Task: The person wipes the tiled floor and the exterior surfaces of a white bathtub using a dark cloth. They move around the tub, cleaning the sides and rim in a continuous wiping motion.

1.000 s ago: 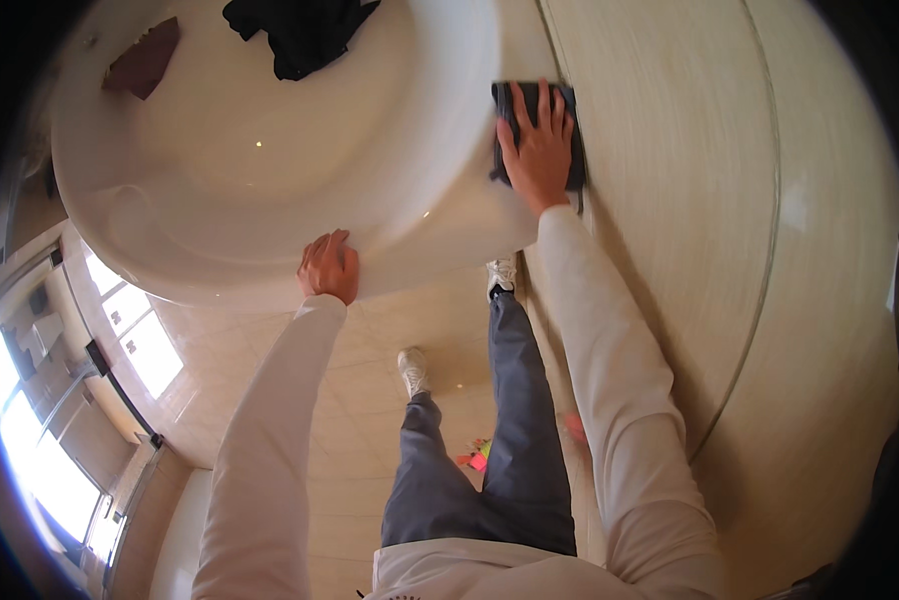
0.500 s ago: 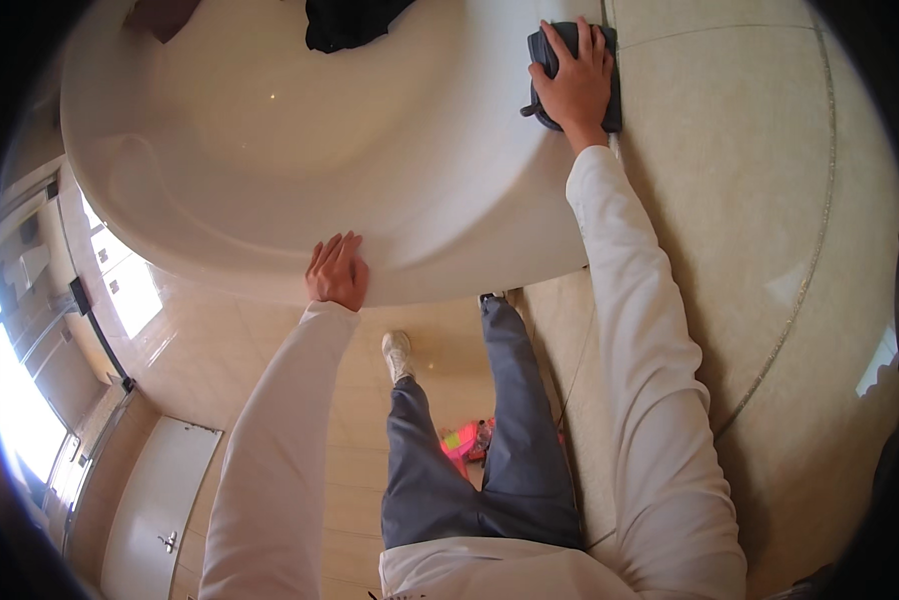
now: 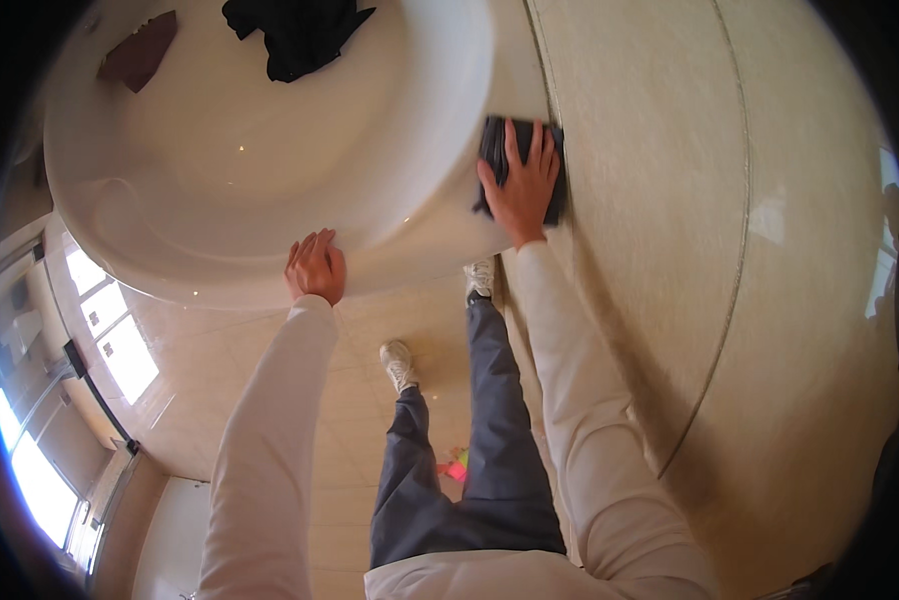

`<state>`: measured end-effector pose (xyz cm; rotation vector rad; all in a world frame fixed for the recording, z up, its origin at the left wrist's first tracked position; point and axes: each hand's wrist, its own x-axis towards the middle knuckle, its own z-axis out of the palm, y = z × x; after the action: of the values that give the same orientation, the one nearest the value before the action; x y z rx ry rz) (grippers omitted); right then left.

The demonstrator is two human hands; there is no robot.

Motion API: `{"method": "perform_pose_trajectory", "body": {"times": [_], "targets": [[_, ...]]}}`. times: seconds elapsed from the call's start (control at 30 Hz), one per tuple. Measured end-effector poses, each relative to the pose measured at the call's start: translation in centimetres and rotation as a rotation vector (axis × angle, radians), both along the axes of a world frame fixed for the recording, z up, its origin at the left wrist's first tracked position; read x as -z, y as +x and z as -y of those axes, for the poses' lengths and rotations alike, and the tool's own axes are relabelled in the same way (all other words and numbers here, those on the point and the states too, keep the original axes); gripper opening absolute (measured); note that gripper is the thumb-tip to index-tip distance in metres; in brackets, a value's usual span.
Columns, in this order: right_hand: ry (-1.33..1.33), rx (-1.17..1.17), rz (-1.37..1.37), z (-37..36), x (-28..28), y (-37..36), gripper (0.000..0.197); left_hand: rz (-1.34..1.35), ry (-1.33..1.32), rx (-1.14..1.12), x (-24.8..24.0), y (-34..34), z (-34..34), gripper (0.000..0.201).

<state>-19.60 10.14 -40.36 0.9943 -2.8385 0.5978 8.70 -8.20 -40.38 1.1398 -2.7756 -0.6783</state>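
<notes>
A: Where do we see the dark folded cloth (image 3: 495,145)?

B: Right of the frame's centre, toward the top. It lies on the flat rim of the white tub (image 3: 450,215), directly under our right hand (image 3: 521,185).

A: How do we hold that hand?

B: Palm down, fingers spread across the cloth, thumb out to the left. Dark edges show on both sides of it, and the right edge meets the pale tiled surface (image 3: 660,180).

A: And our left hand (image 3: 316,268)?

B: We rest it on the tub's near rim, left of the centre, fingers side by side and slightly bent. It is well apart from the cloth, lower and to its left.

A: What do we see inside the tub?

B: A black cloth (image 3: 300,40) at the top of the frame, and a maroon cloth (image 3: 140,53) in the upper left, both beyond our hands.
</notes>
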Motion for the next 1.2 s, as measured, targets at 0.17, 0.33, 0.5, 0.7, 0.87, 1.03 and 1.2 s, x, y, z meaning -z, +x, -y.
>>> {"method": "perform_pose_trajectory", "body": {"times": [0.17,0.33,0.5,0.7,0.87,1.03,1.2], "targets": [[0.055,0.154,-0.051,-2.1,0.2,3.9,0.053,-0.005,0.016,-0.003,0.8,-0.2,0.4,0.024],[0.082,0.216,-0.084,0.4,0.1,3.6,0.052,-0.009,-0.002,0.023,0.8,0.8,0.1,0.022],[0.000,0.044,-0.129,5.3,2.2,-3.4,0.049,-0.025,-0.008,0.070,1.2,1.1,-0.9,0.022],[0.074,-0.077,-0.140,10.3,2.6,-9.7,0.066,-0.008,0.006,0.084,1.1,1.4,-0.7,0.024],[0.026,-0.047,-0.066,11.2,1.9,-10.7,0.072,-0.009,0.016,0.105,0.6,1.4,0.1,0.028],[-0.135,0.073,-0.046,10.4,2.0,-8.9,0.074,-0.025,0.003,0.113,0.7,1.3,0.0,0.029],[-0.040,0.208,0.014,10.2,0.5,-3.9,0.069,-0.027,-0.009,0.119,0.2,1.0,0.2,0.028]]}}
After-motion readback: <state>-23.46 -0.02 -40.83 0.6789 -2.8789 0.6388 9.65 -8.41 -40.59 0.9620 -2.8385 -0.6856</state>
